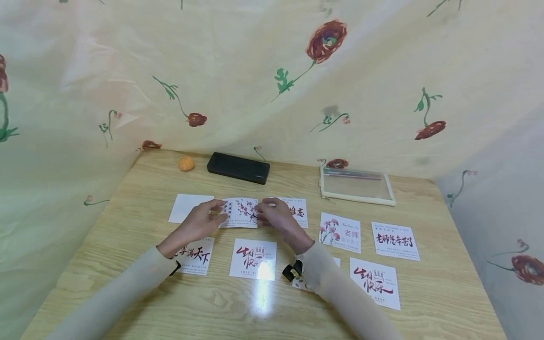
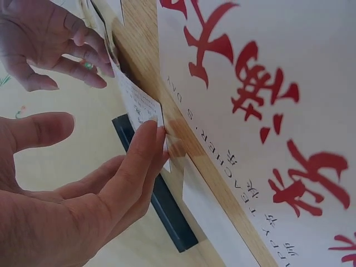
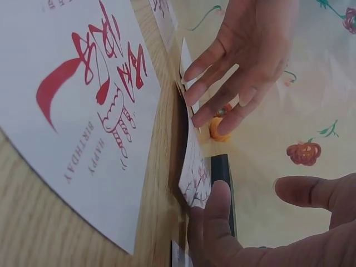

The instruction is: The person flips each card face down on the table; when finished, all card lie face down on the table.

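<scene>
A white card printed with pink blossoms and dark characters point(image 1: 239, 218) lies between my two hands, its surface slightly bowed. At its left edge are the fingertips of my left hand point(image 1: 203, 218), whose thumb stands well apart in the left wrist view. My right hand point(image 1: 278, 218) has its fingertips at the opposite edge, its thumb likewise spread away in the right wrist view. Behind the left hand lies a blank white card point(image 1: 187, 204). Partly under the right hand is a card with red lettering point(image 1: 299, 212).
Other printed cards lie in front, including a birthday card point(image 1: 250, 259), and to the right, including a carnation card point(image 1: 335, 229). A black case point(image 1: 238, 168), an orange ball point(image 1: 186, 164) and a clear pouch point(image 1: 357, 186) sit along the table's back edge.
</scene>
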Motion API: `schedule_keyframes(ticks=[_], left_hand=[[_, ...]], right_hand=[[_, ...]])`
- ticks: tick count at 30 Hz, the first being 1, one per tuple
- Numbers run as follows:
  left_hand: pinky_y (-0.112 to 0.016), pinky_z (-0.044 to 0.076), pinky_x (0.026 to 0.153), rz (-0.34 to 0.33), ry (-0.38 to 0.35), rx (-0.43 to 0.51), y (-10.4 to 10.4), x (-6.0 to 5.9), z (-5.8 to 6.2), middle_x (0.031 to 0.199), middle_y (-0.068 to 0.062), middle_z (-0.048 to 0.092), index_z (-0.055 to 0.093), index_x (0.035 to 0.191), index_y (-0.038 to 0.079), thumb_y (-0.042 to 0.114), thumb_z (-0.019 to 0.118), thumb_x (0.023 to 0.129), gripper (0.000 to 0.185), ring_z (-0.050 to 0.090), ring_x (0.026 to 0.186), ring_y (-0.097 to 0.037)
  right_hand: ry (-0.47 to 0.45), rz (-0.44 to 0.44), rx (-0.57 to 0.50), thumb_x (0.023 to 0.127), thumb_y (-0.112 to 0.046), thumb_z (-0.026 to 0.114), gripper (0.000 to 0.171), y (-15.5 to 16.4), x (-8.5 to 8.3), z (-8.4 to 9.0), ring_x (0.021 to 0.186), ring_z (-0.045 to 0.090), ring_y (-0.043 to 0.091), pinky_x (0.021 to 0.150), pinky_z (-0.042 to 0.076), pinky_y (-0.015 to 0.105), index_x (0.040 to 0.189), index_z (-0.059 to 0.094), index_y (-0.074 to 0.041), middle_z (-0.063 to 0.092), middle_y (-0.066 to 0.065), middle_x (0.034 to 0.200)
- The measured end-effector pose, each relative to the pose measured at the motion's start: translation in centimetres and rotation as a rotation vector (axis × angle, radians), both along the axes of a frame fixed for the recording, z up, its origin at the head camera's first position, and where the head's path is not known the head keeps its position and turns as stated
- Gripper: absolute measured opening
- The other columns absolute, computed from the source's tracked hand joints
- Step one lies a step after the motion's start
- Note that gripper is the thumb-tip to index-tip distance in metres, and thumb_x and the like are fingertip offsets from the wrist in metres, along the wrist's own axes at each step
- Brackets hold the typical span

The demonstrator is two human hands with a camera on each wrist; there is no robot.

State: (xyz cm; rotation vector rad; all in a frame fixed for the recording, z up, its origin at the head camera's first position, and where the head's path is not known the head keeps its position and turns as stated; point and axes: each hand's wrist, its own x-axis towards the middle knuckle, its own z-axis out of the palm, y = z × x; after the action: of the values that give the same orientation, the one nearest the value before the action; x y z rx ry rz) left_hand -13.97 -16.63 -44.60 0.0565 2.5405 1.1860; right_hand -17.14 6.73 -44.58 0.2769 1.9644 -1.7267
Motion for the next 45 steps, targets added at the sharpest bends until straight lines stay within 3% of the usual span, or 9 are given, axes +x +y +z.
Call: schedule_keyframes(ticks=[4,8,14,22,28,32,35,39,45], left_hand=[[-0.052,0.057,0.102,0.003,-0.002,0.009,0.0,0.1,-0.1,0.148,-0.027,0.056,0.046,0.154,0.001,0.027,0.057,0.107,0.054,0.058,0.134,-0.047],[-0.053,0.057,0.103,-0.008,0.011,0.022,0.0,0.3,-0.2,0.148,-0.026,0.056,0.048,0.154,0.003,0.032,0.057,0.108,0.055,0.059,0.133,-0.047],[-0.053,0.058,0.101,0.008,0.072,0.043,0.4,0.6,-0.3,0.145,-0.024,0.061,0.056,0.148,0.006,0.04,0.057,0.107,0.053,0.064,0.128,-0.045],[-0.047,0.062,0.092,0.027,0.071,0.105,1.3,1.0,0.2,0.144,-0.017,0.064,0.062,0.143,0.01,0.046,0.058,0.106,0.052,0.071,0.119,-0.039],[-0.041,0.063,0.087,0.028,0.094,0.158,1.8,0.8,0.6,0.139,-0.013,0.069,0.066,0.14,0.013,0.054,0.058,0.104,0.055,0.077,0.109,-0.03],[-0.042,0.064,0.087,0.034,0.106,0.237,1.9,0.8,1.0,0.137,-0.013,0.069,0.062,0.143,0.011,0.047,0.058,0.106,0.052,0.078,0.104,-0.03],[-0.046,0.063,0.09,0.051,0.119,0.318,1.8,0.9,1.4,0.137,-0.018,0.067,0.059,0.145,0.006,0.033,0.06,0.107,0.047,0.077,0.105,-0.033],[-0.042,0.063,0.092,0.086,0.143,0.376,1.5,0.9,1.8,0.136,-0.02,0.067,0.061,0.143,0.005,0.02,0.06,0.107,0.04,0.075,0.111,-0.032],[-0.029,0.063,0.086,0.143,0.19,0.409,0.7,0.7,1.8,0.133,-0.018,0.069,0.063,0.141,0.008,0.013,0.062,0.104,0.038,0.074,0.114,-0.029]], right_hand=[[0.015,0.003,-0.019,0.101,-0.022,0.063,0.059,0.4,-0.2,0.0,0.087,0.072,0.019,0.088,0.063,0.035,0.153,0.044,-0.002,0.071,0.018,0.119],[0.043,0.003,-0.065,0.103,-0.019,0.061,0.045,0.7,-0.4,0.1,0.082,0.072,0.016,0.087,0.061,0.035,0.146,0.055,-0.003,0.074,0.015,0.111],[0.076,0.027,-0.116,0.102,-0.01,0.065,0.029,0.3,-0.7,0.0,0.083,0.073,0.009,0.088,0.063,0.033,0.13,0.07,-0.002,0.076,0.017,0.117],[0.082,0.106,-0.168,0.101,-0.006,0.065,0.035,-0.3,-0.6,-0.6,0.082,0.073,0.01,0.085,0.064,0.029,0.135,0.064,0.005,0.075,0.013,0.107],[0.099,0.186,-0.14,0.101,-0.016,0.068,0.041,-0.8,-0.5,-0.7,0.099,0.076,0.022,0.094,0.063,0.038,0.138,0.062,0.002,0.074,0.019,0.121],[0.094,0.208,-0.087,0.1,-0.025,0.072,0.047,-1.1,-0.4,-0.6,0.114,0.074,0.031,0.098,0.061,0.041,0.14,0.061,-0.003,0.071,0.02,0.131],[0.093,0.205,-0.039,0.1,-0.031,0.072,0.054,-1.3,-0.3,-0.5,0.117,0.073,0.033,0.1,0.06,0.042,0.143,0.058,-0.004,0.069,0.021,0.135],[0.083,0.181,0.007,0.098,-0.037,0.075,0.065,-1.5,-0.3,-0.5,0.118,0.072,0.034,0.102,0.059,0.043,0.148,0.053,-0.004,0.064,0.021,0.142],[0.129,0.101,0.084,0.092,-0.035,0.082,0.068,-1.4,-0.4,-0.7,0.109,0.072,0.029,0.09,0.063,0.038,0.146,0.054,-0.006,0.063,0.02,0.14]])
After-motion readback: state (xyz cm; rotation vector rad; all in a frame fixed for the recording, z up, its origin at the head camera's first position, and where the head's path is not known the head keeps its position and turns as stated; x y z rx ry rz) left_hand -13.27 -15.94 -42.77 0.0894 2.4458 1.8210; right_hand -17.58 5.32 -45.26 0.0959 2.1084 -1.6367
